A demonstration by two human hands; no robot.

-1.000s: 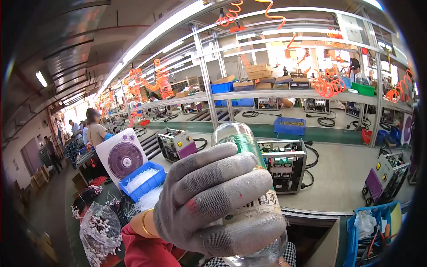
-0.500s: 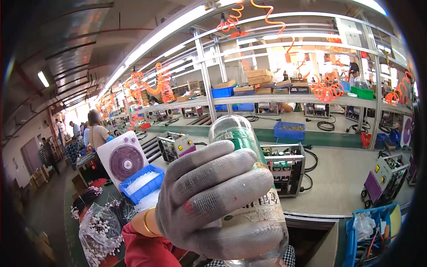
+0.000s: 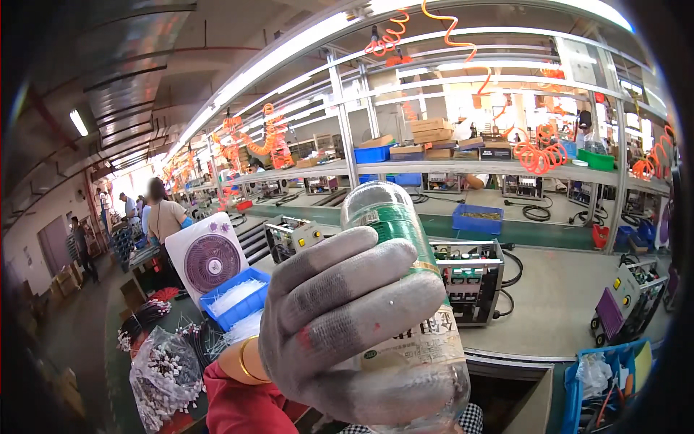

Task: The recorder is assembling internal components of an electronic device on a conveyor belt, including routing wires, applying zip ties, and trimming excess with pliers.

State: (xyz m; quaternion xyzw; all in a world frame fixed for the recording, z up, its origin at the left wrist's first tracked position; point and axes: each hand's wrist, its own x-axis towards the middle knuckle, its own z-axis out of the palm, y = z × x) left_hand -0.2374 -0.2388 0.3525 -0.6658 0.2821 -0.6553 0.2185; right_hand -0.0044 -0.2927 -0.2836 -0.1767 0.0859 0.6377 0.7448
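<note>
My left hand [image 3: 350, 318], in a grey work glove with a red sleeve behind it, is closed round a clear plastic bottle [image 3: 394, 224]. Its fingers cross the front of the bottle, close in front of me. A green and beige label wraps the bottle, which leans slightly with its rounded, clear end up. The lower end is cut off by the frame's edge. My right hand is out of view. Behind the bottle, an open-sided electronic unit [image 3: 470, 282] with circuit boards and black cables stands on the workbench [image 3: 535, 311].
On the left are a white panel with a purple fan grille [image 3: 212, 262], a blue bin of clear strips [image 3: 238, 295] and bagged white-tipped wires [image 3: 166, 376]. A blue tool tray [image 3: 575, 390] sits lower right, below another unit [image 3: 629, 296]. Orange coiled hoses [image 3: 541, 155] hang overhead. A person [image 3: 165, 213] stands far left.
The background has shifted slightly right and down in the view. My left hand keeps its hold on the bottle, in nearly the same place.
</note>
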